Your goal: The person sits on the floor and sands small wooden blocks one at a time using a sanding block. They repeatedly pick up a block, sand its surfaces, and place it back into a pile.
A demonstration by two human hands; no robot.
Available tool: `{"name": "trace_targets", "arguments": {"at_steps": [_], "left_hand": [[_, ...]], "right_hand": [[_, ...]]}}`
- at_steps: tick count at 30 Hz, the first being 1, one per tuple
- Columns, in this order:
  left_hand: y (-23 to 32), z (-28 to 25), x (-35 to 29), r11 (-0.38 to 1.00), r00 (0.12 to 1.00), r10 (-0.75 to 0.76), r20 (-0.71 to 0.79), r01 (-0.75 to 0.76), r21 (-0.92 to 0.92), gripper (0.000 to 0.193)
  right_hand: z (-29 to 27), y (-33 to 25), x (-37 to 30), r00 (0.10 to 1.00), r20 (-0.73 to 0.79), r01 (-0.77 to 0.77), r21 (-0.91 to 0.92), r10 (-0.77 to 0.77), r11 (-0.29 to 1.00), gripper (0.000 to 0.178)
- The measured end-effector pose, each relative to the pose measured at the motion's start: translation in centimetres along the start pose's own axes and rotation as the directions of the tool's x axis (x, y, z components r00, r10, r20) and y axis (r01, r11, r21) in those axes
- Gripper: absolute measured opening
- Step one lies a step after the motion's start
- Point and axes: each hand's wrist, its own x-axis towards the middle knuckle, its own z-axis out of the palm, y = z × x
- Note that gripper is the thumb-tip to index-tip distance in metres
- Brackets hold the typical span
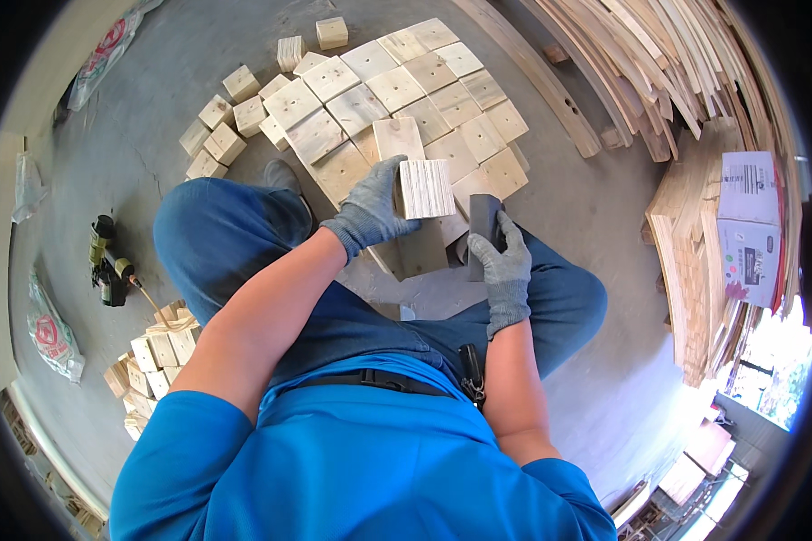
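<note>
My left hand (371,206), in a grey knit glove, is closed around a pale wooden block (428,189) whose layered, grooved side shows. My right hand (503,264), gloved the same way, grips a dark grey flat-faced block (484,230) from its right side; its exact kind I cannot tell. The two held things are a short gap apart, above my lap. Just beyond them lies a broad stack of squared wooden blocks (394,89), many with a small dark hole in the top face. Another single block (399,138) rests on top of that stack, behind the held one.
Loose blocks (224,142) lie left of the stack, and more small blocks (153,362) are piled at my left. A green and black power tool (108,261) stands on the floor there. Long boards (622,63) and a cardboard box (750,230) are at the right.
</note>
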Motion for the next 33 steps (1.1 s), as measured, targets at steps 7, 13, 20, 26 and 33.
{"name": "trace_targets", "arguments": {"at_steps": [7, 13, 20, 26, 33], "left_hand": [[0.0, 0.1, -0.2, 0.999, 1.0, 0.002, -0.02, -0.001, 0.054, 0.11], [-0.2, 0.1, -0.1, 0.998, 0.999, 0.044, 0.0, -0.044, 0.041, 0.112], [-0.3, -0.2, -0.1, 0.998, 0.998, 0.052, 0.025, -0.052, 0.035, 0.113], [0.6, -0.8, 0.0, 1.0, 0.998, 0.015, 0.063, -0.017, 0.024, 0.109], [0.3, -0.3, 0.0, 1.0, 0.998, 0.018, 0.052, -0.019, 0.013, 0.11]], "right_hand": [[-0.5, -1.7, -0.5, 0.994, -0.073, 0.07, -0.15, -0.081, 0.986, 0.079], [0.4, -2.5, -1.0, 0.918, 0.004, 0.384, -0.251, -0.396, 0.888, 0.076], [2.0, -4.6, -1.4, 0.859, 0.194, 0.507, -0.452, -0.473, 0.735, 0.082], [2.7, -5.4, -0.3, 0.864, 0.241, 0.49, -0.602, -0.441, 0.631, 0.08], [5.5, -6.8, 4.2, 0.862, 0.201, 0.478, -0.63, -0.465, 0.612, 0.072]]}}
